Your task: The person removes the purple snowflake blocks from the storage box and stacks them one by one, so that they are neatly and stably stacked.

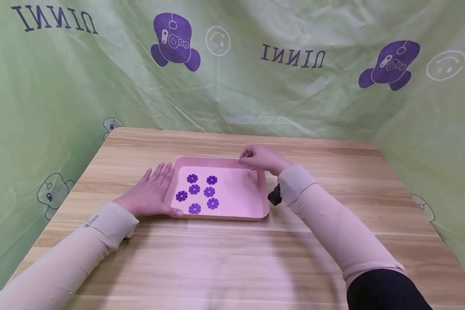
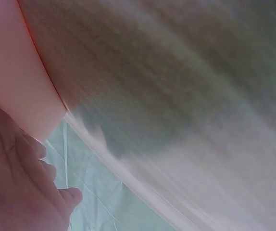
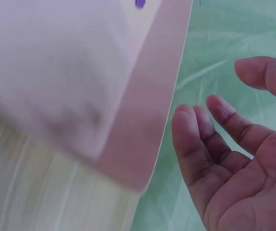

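Note:
A shallow pink tray [image 1: 242, 191] lies on the wooden table. Several purple notched discs [image 1: 194, 189], like snowflake building pieces, lie flat and apart in its left half. My left hand [image 1: 150, 193] rests along the tray's left side with its fingers spread straight and its thumb at the near left corner. Over the far right corner is my right hand [image 1: 261, 158]. In the right wrist view its fingers [image 3: 186, 132] bend loosely, thumb apart, with nothing between them. The left wrist view shows only part of the left hand [image 2: 18, 178] beside the pink tray wall [image 2: 22, 62].
The wood-grain table [image 1: 217, 262] extends on all sides of the tray. A green curtain [image 1: 240, 94] with purple prints hangs behind the table and at both sides. A small black device [image 1: 275, 195] sits under the right wrist, close to the tray's right side.

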`<move>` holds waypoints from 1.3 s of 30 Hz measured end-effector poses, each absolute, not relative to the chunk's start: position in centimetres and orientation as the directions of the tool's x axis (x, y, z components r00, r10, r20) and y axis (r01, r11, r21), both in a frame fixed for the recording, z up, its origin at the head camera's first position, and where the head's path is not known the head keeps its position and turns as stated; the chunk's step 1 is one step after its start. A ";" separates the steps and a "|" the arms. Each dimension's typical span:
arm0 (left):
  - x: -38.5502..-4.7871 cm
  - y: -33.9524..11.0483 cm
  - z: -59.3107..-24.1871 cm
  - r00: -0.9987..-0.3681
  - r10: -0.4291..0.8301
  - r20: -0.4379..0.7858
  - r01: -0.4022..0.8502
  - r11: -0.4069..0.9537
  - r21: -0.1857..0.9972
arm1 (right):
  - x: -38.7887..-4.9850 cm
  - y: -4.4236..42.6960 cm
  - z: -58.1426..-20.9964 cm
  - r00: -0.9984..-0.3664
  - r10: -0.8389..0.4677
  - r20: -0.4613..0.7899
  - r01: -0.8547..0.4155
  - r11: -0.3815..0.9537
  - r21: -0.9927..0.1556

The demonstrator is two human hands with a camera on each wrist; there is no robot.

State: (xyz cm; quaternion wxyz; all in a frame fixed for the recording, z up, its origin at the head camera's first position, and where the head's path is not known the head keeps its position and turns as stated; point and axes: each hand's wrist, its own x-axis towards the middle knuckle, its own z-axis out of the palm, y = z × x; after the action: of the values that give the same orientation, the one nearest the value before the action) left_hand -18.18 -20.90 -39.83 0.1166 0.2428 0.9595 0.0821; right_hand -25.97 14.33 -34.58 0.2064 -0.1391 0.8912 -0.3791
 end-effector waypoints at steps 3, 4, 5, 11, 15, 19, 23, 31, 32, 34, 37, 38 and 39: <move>-18.3 -20.9 -39.9 -0.857 0.483 -0.181 0.446 0.870 0.212 | -26.1 13.1 -34.9 -0.865 -0.429 -0.260 -0.106 0.664 -0.740; -18.3 -20.9 -39.9 -0.857 0.482 -0.180 0.444 0.870 0.214 | -26.1 12.7 -35.0 -0.862 -0.435 -0.260 -0.108 0.659 -0.744; -18.3 -20.9 -39.8 -0.858 0.482 -0.179 0.443 0.870 0.216 | -26.2 12.3 -35.1 -0.859 -0.441 -0.261 -0.109 0.655 -0.748; -18.2 -21.0 -39.9 -0.858 0.484 -0.174 0.443 0.867 0.229 | -26.5 9.9 -35.7 -0.847 -0.457 -0.273 -0.083 0.620 -0.780; -18.1 -21.2 -40.1 -0.859 0.482 -0.173 0.442 0.869 0.223 | -26.6 8.4 -36.1 -0.829 -0.479 -0.289 -0.086 0.619 -0.780; -18.1 -21.2 -40.1 -0.860 0.479 -0.177 0.438 0.870 0.226 | -26.6 7.1 -36.9 -0.809 -0.499 -0.311 -0.087 0.626 -0.775; -18.1 -21.1 -40.1 -0.860 0.478 -0.178 0.434 0.869 0.235 | -26.5 6.4 -37.6 -0.807 -0.484 -0.337 -0.077 0.652 -0.754; -18.1 -21.0 -40.3 -0.862 0.473 -0.182 0.430 0.873 0.232 | -26.5 5.8 -38.8 -0.807 -0.479 -0.345 -0.147 0.729 -0.669; -18.1 -21.0 -40.3 -0.861 0.476 -0.178 0.432 0.871 0.234 | -26.5 5.8 -38.9 -0.806 -0.481 -0.345 -0.162 0.740 -0.653; -18.1 -21.0 -40.3 -0.859 0.480 -0.176 0.438 0.869 0.230 | -26.6 5.7 -38.9 -0.806 -0.485 -0.339 -0.200 0.763 -0.615; -18.1 -21.0 -40.3 -0.857 0.484 -0.175 0.444 0.867 0.225 | -26.5 5.5 -39.0 -0.804 -0.494 -0.330 -0.248 0.783 -0.570; -18.1 -20.9 -40.3 -0.857 0.484 -0.176 0.444 0.867 0.225 | -26.5 5.5 -39.1 -0.803 -0.497 -0.327 -0.260 0.788 -0.558; -18.1 -21.0 -40.3 -0.857 0.485 -0.176 0.445 0.867 0.224 | -26.4 5.4 -39.1 -0.803 -0.500 -0.325 -0.270 0.791 -0.549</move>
State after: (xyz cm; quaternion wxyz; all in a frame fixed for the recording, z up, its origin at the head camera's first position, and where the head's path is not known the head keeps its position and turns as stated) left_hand -18.09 -20.96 -40.30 0.1140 0.2424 0.9595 0.0877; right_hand -26.42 5.39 -39.07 0.2336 -0.2100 0.9169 -0.2461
